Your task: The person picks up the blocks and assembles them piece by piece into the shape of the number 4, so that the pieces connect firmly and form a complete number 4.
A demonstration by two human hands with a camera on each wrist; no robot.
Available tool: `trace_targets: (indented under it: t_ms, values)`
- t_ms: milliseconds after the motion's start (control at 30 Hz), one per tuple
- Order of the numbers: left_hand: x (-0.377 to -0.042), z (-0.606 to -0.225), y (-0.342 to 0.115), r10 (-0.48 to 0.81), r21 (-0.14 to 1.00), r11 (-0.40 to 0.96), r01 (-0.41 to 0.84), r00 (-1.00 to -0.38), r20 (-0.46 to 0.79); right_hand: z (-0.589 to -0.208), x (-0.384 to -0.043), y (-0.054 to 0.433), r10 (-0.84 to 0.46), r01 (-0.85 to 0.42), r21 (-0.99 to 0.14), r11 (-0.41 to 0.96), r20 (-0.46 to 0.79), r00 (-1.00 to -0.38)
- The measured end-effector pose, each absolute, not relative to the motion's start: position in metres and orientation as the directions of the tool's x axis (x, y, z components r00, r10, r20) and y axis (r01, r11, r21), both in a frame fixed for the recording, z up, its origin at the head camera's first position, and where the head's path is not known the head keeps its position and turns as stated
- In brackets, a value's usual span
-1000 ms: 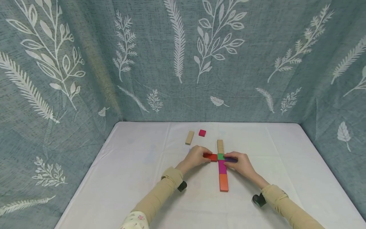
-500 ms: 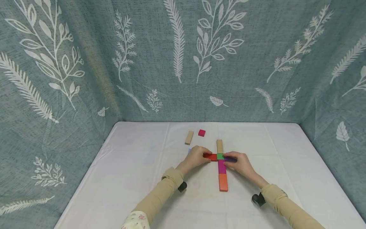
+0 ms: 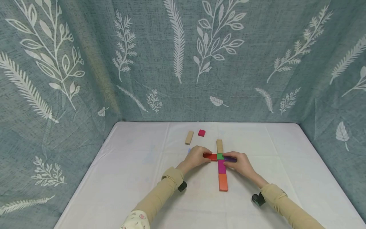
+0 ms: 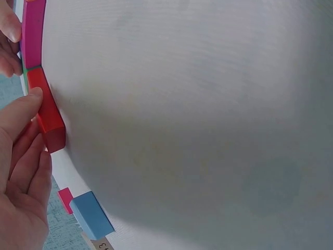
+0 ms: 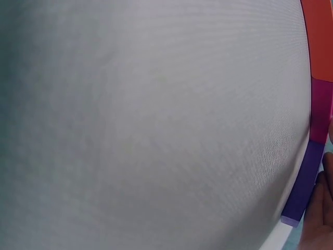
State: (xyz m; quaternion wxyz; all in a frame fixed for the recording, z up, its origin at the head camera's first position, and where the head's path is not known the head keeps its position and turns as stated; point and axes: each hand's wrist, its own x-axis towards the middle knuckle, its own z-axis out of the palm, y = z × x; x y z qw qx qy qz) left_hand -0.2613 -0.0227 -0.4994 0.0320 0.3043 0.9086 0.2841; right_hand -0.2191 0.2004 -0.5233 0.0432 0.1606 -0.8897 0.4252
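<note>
My left hand (image 3: 197, 156) pinches a red block (image 3: 211, 157) between thumb and fingers; the thumb lies along its side in the left wrist view. Across from it, my right hand (image 3: 238, 162) holds a dark purple block (image 3: 230, 159) between thumb and index finger, which partly cover it. Between these two sits a small green block (image 3: 220, 156). A tan block (image 3: 219, 146) extends from the green one toward the back. Toward me run a magenta block (image 3: 221, 166) and then an orange block (image 3: 223, 182), end to end. Together they form a flat cross on the white cloth.
Behind the left hand lie a loose tan block (image 3: 189, 137) and a small pink-red block (image 3: 201, 133). A blue block (image 4: 92, 214) is mostly hidden by that hand in the head view. A leaf-patterned curtain (image 3: 183, 95) borders the table's back and sides.
A sliver of the blue block now shows beside the left hand, where one second ago it was almost hidden. Both hands keep their hold, and the cross looks the same.
</note>
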Motion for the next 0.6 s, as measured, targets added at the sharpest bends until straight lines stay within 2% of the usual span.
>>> trace_targets:
  t_ms: [133, 600]
  values:
    - [-0.265, -0.504, -0.024, 0.591, 0.533, 0.626, 0.569, -0.792, 0.151, -0.524, -0.219, 0.200, -0.248, -0.316, -0.744, 0.589, 0.206, -0.947]
    - [-0.264, -0.487, -0.026, 0.565, 0.601, 0.600, 0.528, -0.812, 0.149, -0.523, -0.217, 0.200, -0.243, -0.322, -0.746, 0.583, 0.217, -0.945]
